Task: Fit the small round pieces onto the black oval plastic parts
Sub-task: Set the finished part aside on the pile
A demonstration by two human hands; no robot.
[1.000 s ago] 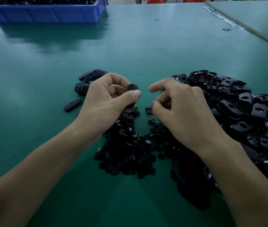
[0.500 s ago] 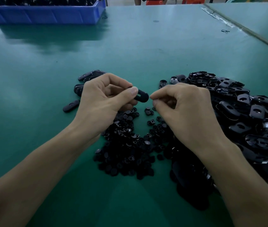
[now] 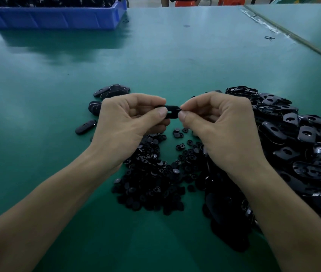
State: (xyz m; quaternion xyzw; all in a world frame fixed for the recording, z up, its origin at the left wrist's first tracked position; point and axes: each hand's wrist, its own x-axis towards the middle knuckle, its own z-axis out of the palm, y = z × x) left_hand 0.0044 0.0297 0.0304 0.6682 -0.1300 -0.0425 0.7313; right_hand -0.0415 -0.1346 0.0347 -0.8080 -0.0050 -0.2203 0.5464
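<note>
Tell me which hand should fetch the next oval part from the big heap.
Right, probably. Both hands pinch the held oval part, but the right hand sits directly beside the heap of oval parts; the left hand is on the far side.

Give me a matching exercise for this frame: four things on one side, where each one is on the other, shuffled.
Things: 1 blue bin; 2 held oval part; 3 small round pieces; 4 heap of oval parts.
Places: a pinched between left hand and right hand; b far left corner; c piled between the forearms; d right of the right hand.
Pairs: 1-b, 2-a, 3-c, 4-d.
</note>
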